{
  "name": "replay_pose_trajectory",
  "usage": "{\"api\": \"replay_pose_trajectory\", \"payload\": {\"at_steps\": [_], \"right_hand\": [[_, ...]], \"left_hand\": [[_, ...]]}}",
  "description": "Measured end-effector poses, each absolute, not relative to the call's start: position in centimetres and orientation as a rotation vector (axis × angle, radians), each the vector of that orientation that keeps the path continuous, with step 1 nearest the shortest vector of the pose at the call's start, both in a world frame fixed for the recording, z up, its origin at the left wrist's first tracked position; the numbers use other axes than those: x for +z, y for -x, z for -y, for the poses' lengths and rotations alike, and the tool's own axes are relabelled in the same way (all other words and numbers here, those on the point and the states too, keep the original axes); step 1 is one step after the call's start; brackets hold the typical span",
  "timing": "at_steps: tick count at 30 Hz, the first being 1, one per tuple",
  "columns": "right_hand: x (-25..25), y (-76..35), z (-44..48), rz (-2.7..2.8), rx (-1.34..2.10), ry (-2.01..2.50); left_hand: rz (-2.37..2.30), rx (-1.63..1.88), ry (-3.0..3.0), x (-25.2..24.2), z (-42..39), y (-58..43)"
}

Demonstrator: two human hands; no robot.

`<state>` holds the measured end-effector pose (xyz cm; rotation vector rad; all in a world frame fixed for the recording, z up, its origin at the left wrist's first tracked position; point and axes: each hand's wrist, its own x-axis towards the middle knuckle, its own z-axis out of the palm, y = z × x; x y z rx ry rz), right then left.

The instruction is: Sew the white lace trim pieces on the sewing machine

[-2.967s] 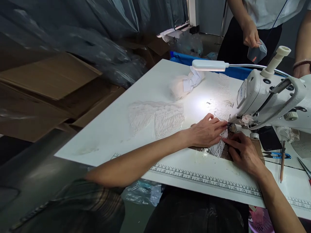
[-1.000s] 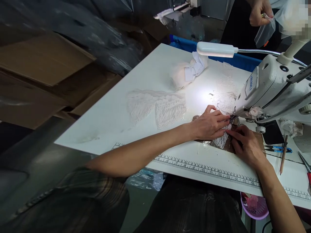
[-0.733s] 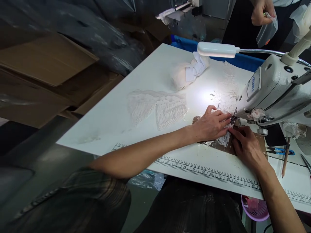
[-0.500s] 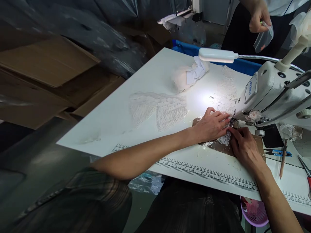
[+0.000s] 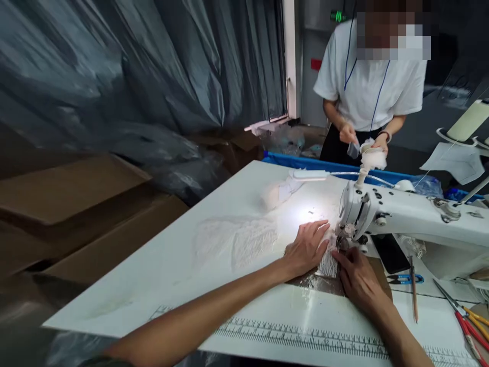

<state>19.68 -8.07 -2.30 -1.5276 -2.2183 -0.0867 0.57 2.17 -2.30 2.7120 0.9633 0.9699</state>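
A strip of white lace [image 5: 327, 262] lies by the needle of a white sewing machine [image 5: 405, 209]. My left hand [image 5: 305, 247] rests flat at the lace's left side, fingers stretched towards the presser foot. At the right edge of the lace, my right hand [image 5: 359, 278] has its thumb and forefinger closed on it, just in front of the needle area. Brown tape-like sheeting [image 5: 324, 285] covers the table under both hands. More lace pieces [image 5: 254, 244] are spread to the left, and a pale bundle with a white tie [image 5: 286, 191] sits behind them.
Right of my right hand are a black phone [image 5: 390, 253], blue thread snips [image 5: 407, 279], a pencil [image 5: 413, 290] and red-handled scissors [image 5: 464, 323]. A lamp [image 5: 311, 175] lights the table. Beyond stands a person [image 5: 372, 92] holding pale material. Cardboard boxes [image 5: 76, 188] are at left.
My view has tilted up, bringing the co-worker's upper body into sight. My left fingers have straightened and spread, moving slightly back from the needle. More lace shows between my hands.
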Motion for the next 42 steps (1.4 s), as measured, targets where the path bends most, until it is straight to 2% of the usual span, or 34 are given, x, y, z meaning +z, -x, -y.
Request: {"api": "replay_pose_trajectory", "payload": {"at_steps": [10, 23, 35, 42], "right_hand": [[-3.2, -19.2, 7.5, 2.145, -0.056, 1.540], [-3.8, -19.0, 7.2, 2.083, -0.001, 1.579], [-5.2, -19.5, 6.9, 2.022, -0.115, 1.487], [-3.3, -19.2, 7.2, 2.046, -0.071, 1.531]], "left_hand": [[-0.831, 0.643, -2.829, -2.3, -4.3, -0.9], [-0.784, 1.208, -2.880, -3.8, -4.6, -0.7], [-0.775, 1.234, -2.864, -2.9, -4.1, -0.6], [-0.763, 1.183, -2.891, -2.8, -4.1, -0.7]]}}
